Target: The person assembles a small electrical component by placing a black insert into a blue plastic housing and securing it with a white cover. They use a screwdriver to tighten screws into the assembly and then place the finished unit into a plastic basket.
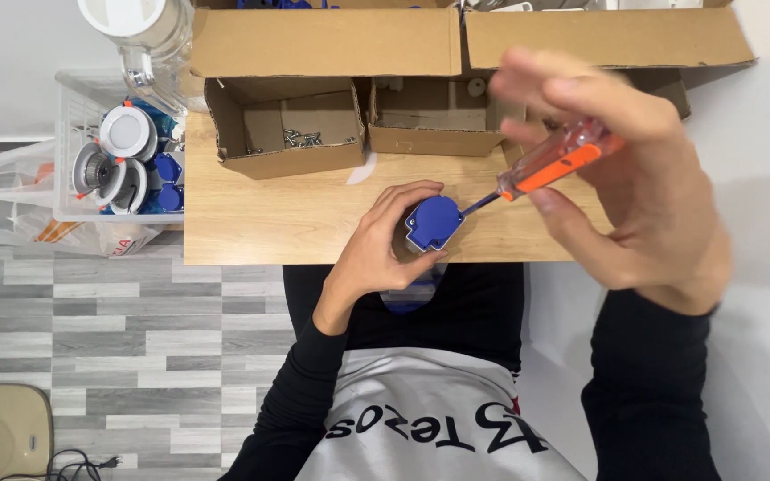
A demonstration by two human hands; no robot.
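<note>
The left hand (376,254) holds a blue part (434,221) just above the near edge of the counter (251,214). Thumb and fingers wrap its sides, so the left grip is closed on the part and its flat blue face is turned up toward the camera. This leaves the face free for a tool while the hand steadies the part against turning.

The right hand (634,191) holds a screwdriver (550,165) with an orange and clear handle. The right grip is closed around the handle, fingers partly spread and blurred. The shaft slants down and left, and its tip meets the right edge of the blue part. Whether the tip sits in a screw head cannot be told.

Behind the hands, at the far side of the counter, stand open cardboard boxes. The left box (282,129) has a few screws (300,138) in it, placed within reach of either hand. The middle box (434,120) shows little inside. To the left of the counter, a clear bin (69,151) holds round white and blue parts of similar kind.
</note>
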